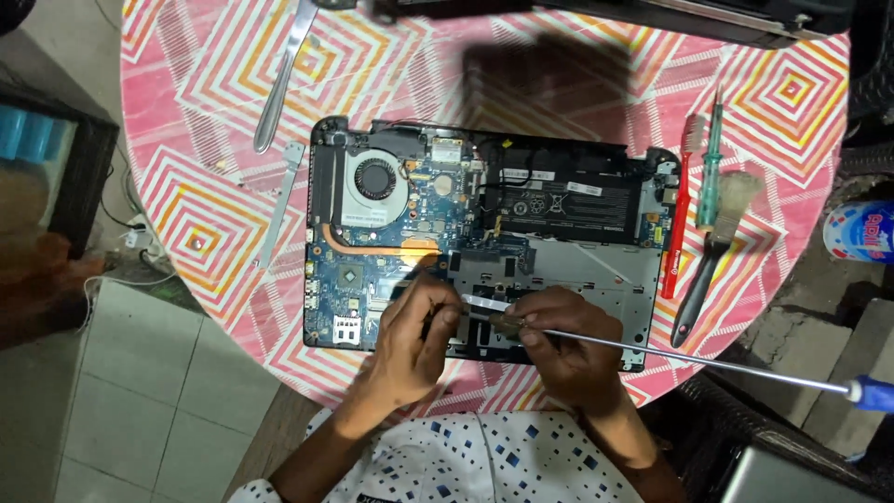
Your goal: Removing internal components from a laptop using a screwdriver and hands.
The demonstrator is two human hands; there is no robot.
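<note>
My left hand (414,331) pinches a small part over the opened laptop (484,233); my right hand (568,340) grips a long, thin steel screwdriver (708,359).

Both hands (503,326) over opened laptop (484,233)

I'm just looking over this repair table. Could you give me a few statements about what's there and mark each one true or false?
1. The opened laptop lies on a round table with a pink patterned cloth. True.
2. The cooling fan sits at the laptop's far left as seen in the picture. True.
3. The right hand holds a hammer. False: a long screwdriver with a blue handle runs out from it.
4. The red toothbrush lies inside the laptop. False: it lies on the cloth beside it, next to a green screwdriver and a paintbrush.
5. Both hands, including the left hand, are over the laptop's near edge. True.
</note>
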